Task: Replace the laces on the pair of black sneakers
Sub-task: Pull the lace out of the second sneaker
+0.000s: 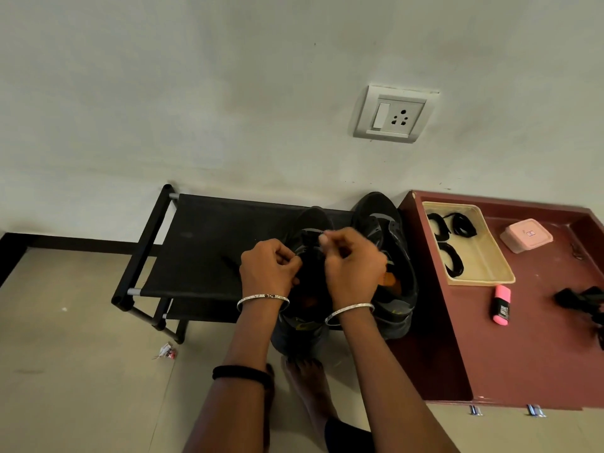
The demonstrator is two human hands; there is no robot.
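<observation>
Head view is looking down on a black low-cut sneaker (313,220) that is sitting at the centre of the frame on a black fabric-topped shoe rack (209,250). Its long axis is running up the frame, with the toe pointing toward the wall. A second black sneaker (380,223) is standing just beside it to the right, lying the same way.

Both hands are working over the centre shoe's lacing area. The left hand (269,266) is sitting on the shoe's left side and the right hand (354,264) on its right, fingers curled and thumbs pinching inward toward each other. What they are gripping is reading as a black lace (311,238) stretched across the tongue. It is dark on dark and blurred, so that is a judgement.

The spare coiled black laces (452,259) are lying in a shallow beige plastic tray (501,268) on the maroon desk (539,305), at the right of the frame. They are well apart from both hands, and the right hand is the nearer one. Any reach for a fresh lace is therefore looking like a rightward move past the second shoe.
</observation>
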